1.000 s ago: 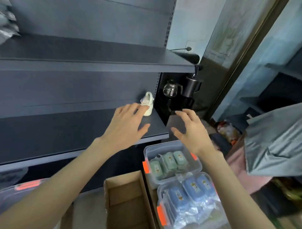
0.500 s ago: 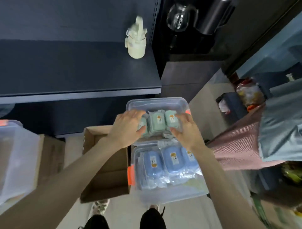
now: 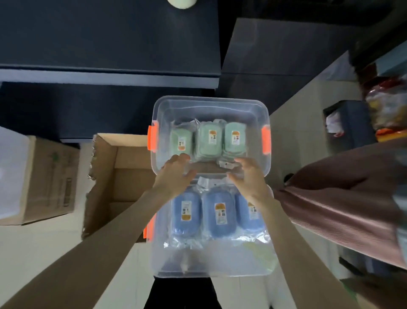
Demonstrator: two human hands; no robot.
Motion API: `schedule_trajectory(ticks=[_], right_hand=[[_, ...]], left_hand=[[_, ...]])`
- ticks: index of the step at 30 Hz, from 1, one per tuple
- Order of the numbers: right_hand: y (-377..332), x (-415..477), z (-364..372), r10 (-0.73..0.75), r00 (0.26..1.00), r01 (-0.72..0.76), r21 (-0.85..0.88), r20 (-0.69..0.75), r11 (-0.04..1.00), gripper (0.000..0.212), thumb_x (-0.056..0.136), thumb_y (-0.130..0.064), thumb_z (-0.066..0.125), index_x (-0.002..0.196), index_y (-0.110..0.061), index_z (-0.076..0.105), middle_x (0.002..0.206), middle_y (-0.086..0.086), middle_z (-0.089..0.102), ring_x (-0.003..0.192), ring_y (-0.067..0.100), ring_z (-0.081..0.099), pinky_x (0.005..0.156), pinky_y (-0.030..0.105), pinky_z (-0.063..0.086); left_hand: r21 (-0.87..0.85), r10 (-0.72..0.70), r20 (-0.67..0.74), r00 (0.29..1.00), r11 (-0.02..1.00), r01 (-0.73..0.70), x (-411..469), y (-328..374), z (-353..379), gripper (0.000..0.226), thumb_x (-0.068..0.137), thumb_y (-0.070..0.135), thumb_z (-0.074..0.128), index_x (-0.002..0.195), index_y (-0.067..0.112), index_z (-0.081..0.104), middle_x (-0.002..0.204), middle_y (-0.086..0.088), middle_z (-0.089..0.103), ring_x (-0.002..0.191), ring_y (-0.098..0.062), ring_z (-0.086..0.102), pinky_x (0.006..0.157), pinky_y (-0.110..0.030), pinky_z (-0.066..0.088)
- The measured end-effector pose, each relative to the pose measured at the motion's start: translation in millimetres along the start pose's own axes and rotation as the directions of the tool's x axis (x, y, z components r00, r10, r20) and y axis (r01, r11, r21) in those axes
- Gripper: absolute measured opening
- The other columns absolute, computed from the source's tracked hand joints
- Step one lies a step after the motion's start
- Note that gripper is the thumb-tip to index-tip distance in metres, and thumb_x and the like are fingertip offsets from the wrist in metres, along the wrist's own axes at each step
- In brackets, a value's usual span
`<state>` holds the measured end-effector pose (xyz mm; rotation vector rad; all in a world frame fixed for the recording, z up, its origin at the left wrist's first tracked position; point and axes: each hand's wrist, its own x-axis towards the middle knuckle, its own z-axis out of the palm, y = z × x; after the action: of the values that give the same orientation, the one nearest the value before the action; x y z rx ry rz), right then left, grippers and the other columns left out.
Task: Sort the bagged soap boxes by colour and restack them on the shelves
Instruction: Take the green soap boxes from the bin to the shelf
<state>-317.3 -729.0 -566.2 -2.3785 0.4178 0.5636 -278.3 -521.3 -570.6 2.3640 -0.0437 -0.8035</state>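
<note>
Two clear plastic bins with orange latches stand on the floor below me. The far bin (image 3: pixel 209 105) holds three bagged green soap boxes (image 3: pixel 209 140) side by side. The near bin (image 3: pixel 211 264) holds three bagged blue soap boxes (image 3: pixel 219 212). My left hand (image 3: pixel 175 174) hovers over the near edge of the far bin, fingers spread, holding nothing. My right hand (image 3: pixel 250 176) hovers opposite it, fingers apart, just above a bag's clear tab. The dark shelf (image 3: pixel 110 75) runs across the top.
An open empty cardboard box (image 3: pixel 123 176) sits left of the bins, with a closed carton (image 3: pixel 50 178) farther left. A white bottle (image 3: pixel 181 2) stands on the shelf. A pink cloth-covered surface (image 3: pixel 343 205) and a dark basket (image 3: pixel 350 123) lie to the right.
My head has tilted further down and the bins now fill the view. Both hands dropped from the shelf to the green boxes, then pulled back to the bin's near edge.
</note>
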Motion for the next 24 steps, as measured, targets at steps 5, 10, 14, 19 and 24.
schedule_trajectory(ticks=[5, 10, 14, 19, 24], right_hand=[[31.8, 62.6, 14.4, 0.058, 0.998, -0.057, 0.040, -0.017, 0.998, 0.052, 0.089, -0.028, 0.067, 0.133, -0.007, 0.052, 0.133, 0.013, 0.052, 0.122, 0.026, 0.051, 0.102, 0.029, 0.037], [64.0, 117.6, 27.5, 0.128, 0.990, -0.125, 0.065, -0.058, 0.990, 0.063, 0.088, -0.035, 0.067, 0.139, -0.007, 0.043, 0.139, 0.014, 0.043, 0.128, 0.028, 0.043, 0.107, 0.031, 0.032], [87.9, 153.5, 38.5, 0.145, 0.988, -0.136, 0.169, -0.044, 0.976, 0.064, 0.084, -0.041, 0.071, 0.133, -0.007, 0.045, 0.130, 0.012, 0.051, 0.120, 0.030, 0.049, 0.104, 0.046, 0.038], [104.4, 179.0, 53.5, 0.235, 0.972, -0.207, 0.390, -0.025, 0.897, 0.061, 0.077, -0.042, 0.078, 0.123, -0.009, 0.055, 0.111, 0.004, 0.068, 0.100, 0.019, 0.066, 0.092, 0.042, 0.052], [104.1, 180.1, 56.0, 0.273, 0.961, -0.233, 0.432, -0.033, 0.871, 0.054, 0.081, -0.033, 0.076, 0.119, 0.000, 0.055, 0.108, 0.009, 0.067, 0.092, 0.018, 0.065, 0.072, 0.021, 0.050]], left_hand=[[-0.206, -0.116, -0.022, 0.993, 0.973, 0.109, 67.2, -6.1, 38.8, 0.042, 0.091, 0.029, 0.061, 0.125, 0.007, 0.053, 0.119, -0.012, 0.059, 0.106, -0.027, 0.057, 0.089, -0.032, 0.045], [-0.310, -0.275, 0.030, 0.961, 0.911, 0.271, 127.3, -11.2, 81.8, 0.059, 0.088, 0.038, 0.064, 0.134, 0.007, 0.044, 0.130, -0.012, 0.054, 0.115, -0.026, 0.053, 0.091, -0.030, 0.042], [-0.380, -0.368, 0.037, 0.929, 0.855, 0.353, 165.1, -19.2, 109.4, 0.082, 0.081, 0.051, 0.066, 0.140, 0.007, 0.032, 0.137, -0.016, 0.046, 0.125, -0.035, 0.045, 0.104, -0.048, 0.039], [-0.398, -0.436, 0.008, 0.900, 0.824, 0.403, 189.4, -27.7, 130.6, 0.093, 0.072, 0.062, 0.068, 0.138, 0.006, 0.035, 0.134, -0.013, 0.043, 0.123, -0.032, 0.045, 0.104, -0.047, 0.040], [-0.444, -0.387, -0.078, 0.919, 0.839, 0.315, 186.8, -30.7, 132.4, 0.058, 0.077, 0.054, 0.069, 0.109, 0.008, 0.054, 0.100, -0.004, 0.060, 0.083, -0.019, 0.056, 0.066, -0.030, 0.048]])
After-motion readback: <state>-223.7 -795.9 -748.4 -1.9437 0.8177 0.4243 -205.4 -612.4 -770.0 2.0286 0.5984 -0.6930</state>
